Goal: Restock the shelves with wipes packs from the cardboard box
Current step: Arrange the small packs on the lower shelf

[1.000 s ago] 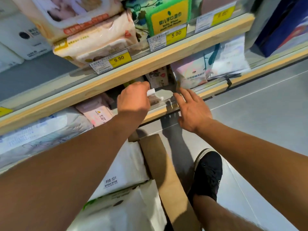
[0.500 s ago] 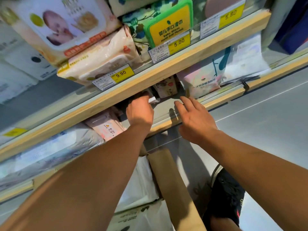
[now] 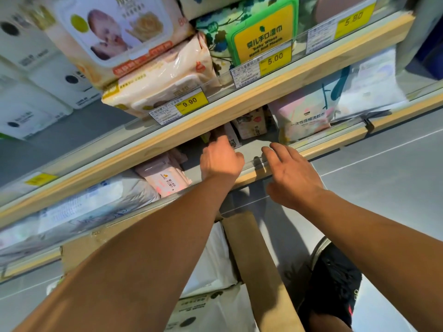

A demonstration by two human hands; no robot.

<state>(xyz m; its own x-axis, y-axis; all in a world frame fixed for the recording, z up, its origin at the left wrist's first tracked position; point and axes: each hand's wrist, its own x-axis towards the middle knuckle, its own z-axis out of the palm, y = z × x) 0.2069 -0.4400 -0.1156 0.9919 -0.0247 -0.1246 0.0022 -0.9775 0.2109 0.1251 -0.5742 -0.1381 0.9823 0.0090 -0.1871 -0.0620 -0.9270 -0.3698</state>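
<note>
Pink packs [image 3: 249,124] just beyond the left hand [image 3: 220,159], whose fingers hide under the shelf [image 3: 239,104], could topple if nudged, the right hand [image 3: 291,173] spread, empty.

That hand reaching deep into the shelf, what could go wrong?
The left hand is pushing a small pack toward the back, right beside standing packs; a bump might topple them. Its fingers are hidden under the upper shelf board, so knuckles could scrape it.
</note>
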